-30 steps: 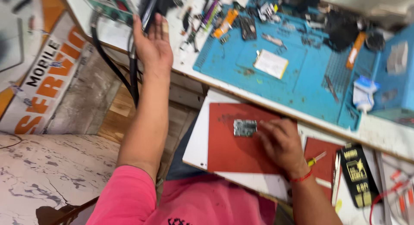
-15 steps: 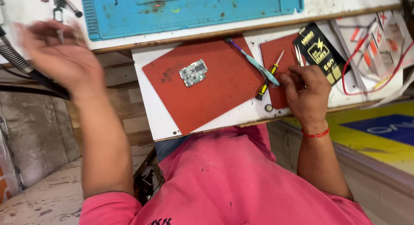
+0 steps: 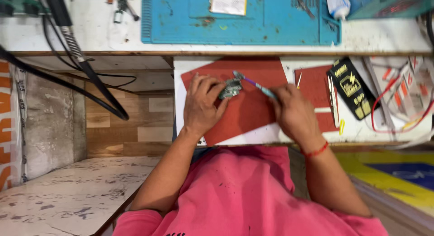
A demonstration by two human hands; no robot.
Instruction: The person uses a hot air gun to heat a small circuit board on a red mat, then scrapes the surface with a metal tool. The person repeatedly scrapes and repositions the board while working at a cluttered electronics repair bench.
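The small circuit board [image 3: 231,88] lies on the red mat [image 3: 253,110], pinned by the left hand [image 3: 202,104], while the right hand [image 3: 294,114], closed round a thin tool [image 3: 253,84], probes it; steadiness matters next.

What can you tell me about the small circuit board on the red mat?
The small circuit board is a greenish rectangle with grey metal parts on top. It lies on the red mat, slightly tilted. The left hand pins its near edge with its fingertips. A purple-and-teal tool, held by the right hand, has its tip at the board's upper corner.
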